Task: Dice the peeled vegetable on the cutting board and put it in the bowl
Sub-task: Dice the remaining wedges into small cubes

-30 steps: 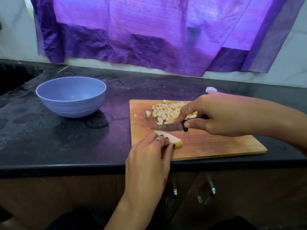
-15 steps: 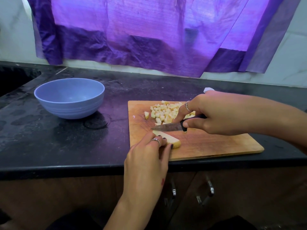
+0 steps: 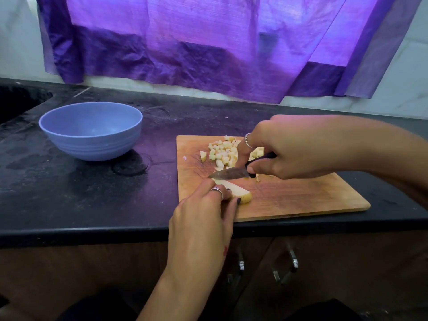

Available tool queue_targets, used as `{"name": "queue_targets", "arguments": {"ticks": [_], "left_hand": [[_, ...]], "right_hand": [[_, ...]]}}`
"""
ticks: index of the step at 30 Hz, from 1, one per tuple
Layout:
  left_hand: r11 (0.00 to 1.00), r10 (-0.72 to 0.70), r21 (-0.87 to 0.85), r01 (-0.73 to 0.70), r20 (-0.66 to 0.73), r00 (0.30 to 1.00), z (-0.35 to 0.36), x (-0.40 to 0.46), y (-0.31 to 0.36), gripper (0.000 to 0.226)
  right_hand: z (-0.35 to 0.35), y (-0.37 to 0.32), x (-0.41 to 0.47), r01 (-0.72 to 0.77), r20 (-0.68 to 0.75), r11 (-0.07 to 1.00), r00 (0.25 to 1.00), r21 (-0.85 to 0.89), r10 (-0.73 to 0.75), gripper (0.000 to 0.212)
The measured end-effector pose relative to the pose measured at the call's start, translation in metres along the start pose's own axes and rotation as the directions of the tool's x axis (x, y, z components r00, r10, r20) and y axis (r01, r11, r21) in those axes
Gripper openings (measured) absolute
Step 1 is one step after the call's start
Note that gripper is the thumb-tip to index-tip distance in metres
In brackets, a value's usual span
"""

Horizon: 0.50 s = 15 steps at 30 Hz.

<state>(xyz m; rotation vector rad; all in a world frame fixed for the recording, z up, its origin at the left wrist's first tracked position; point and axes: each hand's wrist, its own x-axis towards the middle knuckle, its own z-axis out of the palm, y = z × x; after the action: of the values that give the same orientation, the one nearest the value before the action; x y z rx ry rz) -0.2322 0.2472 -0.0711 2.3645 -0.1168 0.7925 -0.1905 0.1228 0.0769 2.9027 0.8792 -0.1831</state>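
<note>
Vegetable wedge [image 3: 234, 189], pale and peeled, lies flat on the wooden cutting board [image 3: 301, 198], near the board's front-left corner. Left hand [image 3: 203, 218] holds it down: fingertips curled onto the wedge's near end, ring on one finger, dark nail polish. Right hand [image 3: 294, 147] grips the knife [image 3: 231, 174] by its black handle, fingers wrapped tight, index finger with ring extended toward the blade's spine. Blade points left, sits just above the wedge's far edge; contact can't be confirmed.

Pile of diced pieces [image 3: 223, 152] sits at the board's back-left area, partly hidden behind the right hand. One stray cube lies just left of the pile, a small crumb near the board's left edge.

Board front edge runs close to the countertop [image 3: 92, 200] lip, slightly skewed, right corner nearer the edge. Blue bowl [image 3: 90, 129] stands upright well left of the board, apart from it; no dice visible inside. Bare black counter between bowl and board, with a dark ring mark on it. Sink [image 3: 16, 100] cutout at far left.

Purple curtain [image 3: 208, 42] hangs over the white wall behind. Cabinet handles [image 3: 289, 265] below the counter. No readable writing or brand marks anywhere.
</note>
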Motion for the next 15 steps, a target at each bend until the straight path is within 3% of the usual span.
{"name": "queue_targets", "arguments": {"ticks": [9,15], "left_hand": [[0.989,0.036,0.143,-0.042,0.044,0.998,-0.007,0.001,0.008,0.013],[0.988,0.034,0.147,-0.047,0.089,0.995,-0.004,-0.001,0.008,0.021]], "right_hand": [[0.028,0.004,-0.015,-0.007,-0.064,0.999,0.998,0.052,0.011,0.017],[0.03,0.0,-0.031,-0.016,-0.059,0.999,0.998,-0.028,0.015,0.019]]}}
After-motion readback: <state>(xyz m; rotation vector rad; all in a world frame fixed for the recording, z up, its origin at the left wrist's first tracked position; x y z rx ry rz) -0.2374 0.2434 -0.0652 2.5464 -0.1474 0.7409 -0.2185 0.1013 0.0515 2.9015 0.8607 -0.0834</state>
